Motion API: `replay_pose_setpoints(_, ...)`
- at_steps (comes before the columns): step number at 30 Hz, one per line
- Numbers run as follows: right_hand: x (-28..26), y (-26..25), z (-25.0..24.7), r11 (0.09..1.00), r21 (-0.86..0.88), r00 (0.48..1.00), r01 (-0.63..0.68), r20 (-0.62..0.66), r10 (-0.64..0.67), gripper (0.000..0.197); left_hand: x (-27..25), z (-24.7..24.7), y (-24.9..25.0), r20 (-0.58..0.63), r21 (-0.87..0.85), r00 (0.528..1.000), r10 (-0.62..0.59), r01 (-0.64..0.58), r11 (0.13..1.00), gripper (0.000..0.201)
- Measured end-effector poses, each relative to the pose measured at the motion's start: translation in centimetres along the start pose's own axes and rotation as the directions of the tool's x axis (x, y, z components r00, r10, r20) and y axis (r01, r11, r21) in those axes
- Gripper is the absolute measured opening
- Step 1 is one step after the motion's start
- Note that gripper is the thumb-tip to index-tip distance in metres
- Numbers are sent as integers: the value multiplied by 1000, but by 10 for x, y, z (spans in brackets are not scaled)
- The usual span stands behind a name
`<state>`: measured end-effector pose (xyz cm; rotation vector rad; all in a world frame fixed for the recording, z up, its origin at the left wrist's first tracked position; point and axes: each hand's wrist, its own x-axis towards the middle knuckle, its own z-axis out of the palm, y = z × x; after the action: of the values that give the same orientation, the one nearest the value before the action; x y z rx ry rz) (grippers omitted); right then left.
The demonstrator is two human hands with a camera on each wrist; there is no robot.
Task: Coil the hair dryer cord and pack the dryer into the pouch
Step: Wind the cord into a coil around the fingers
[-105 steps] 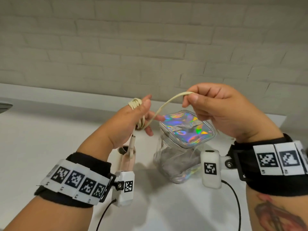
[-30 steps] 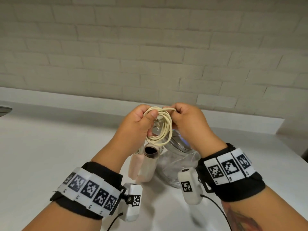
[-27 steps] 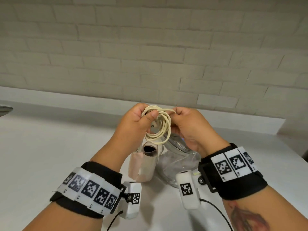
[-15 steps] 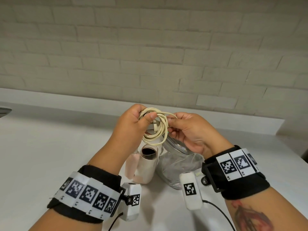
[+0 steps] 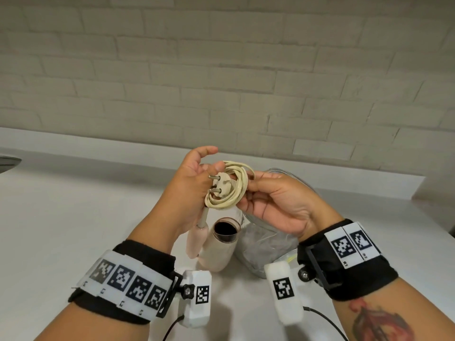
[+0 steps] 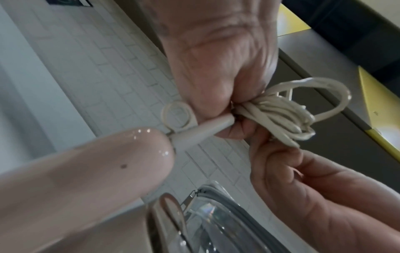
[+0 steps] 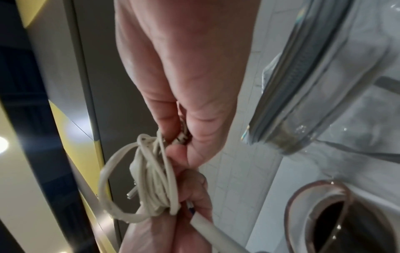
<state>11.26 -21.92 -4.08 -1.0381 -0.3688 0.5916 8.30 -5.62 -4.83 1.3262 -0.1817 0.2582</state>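
Note:
A cream cord coil [image 5: 230, 195] is held up in front of me between both hands. My left hand [image 5: 212, 166] pinches its left side near the grey strain relief [image 6: 201, 131], index finger lifted. My right hand [image 5: 248, 196] pinches the coil's right side, palm turned toward me. The two-pin plug [image 5: 221, 185] lies across the coil, with its pins pointing left. Below the coil is the pink hair dryer [image 5: 218, 247], handle folded beside the barrel and its dark opening [image 7: 337, 217] facing up. The clear iridescent pouch [image 5: 267, 254] stands just right of the dryer, under my right wrist.
The white counter [image 5: 73, 217] runs wide to the left and in front, ending at a pale brick wall [image 5: 221, 82]. A dark object edge [image 5: 7, 162] shows at the far left. The pouch zipper rim [image 7: 303, 73] is close to my right hand.
The cord went from a loose strand to a full coil. Since a second ago my right hand has turned palm-up, the plug now lies across the coil, and my left index finger has lifted.

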Motion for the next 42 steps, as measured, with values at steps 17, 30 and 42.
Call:
replay_pose_setpoints(17, -4, -2, 22, 388, -897, 939, 211, 76, -334, 65, 27, 13, -8, -313, -106, 947, 70, -108, 988, 29)
replay_pose_setpoints(30, 12, 11, 45, -141, -914, 644, 381, 372, -668, 26, 32, 10, -12, -309, -135, 949, 67, -113, 984, 46)
replay_pose_setpoints(42, 19, -22, 32, 807, -202, 659, 555, -484, -575, 18, 10, 6, -11, 113, 261, 985, 131, -156, 953, 18)
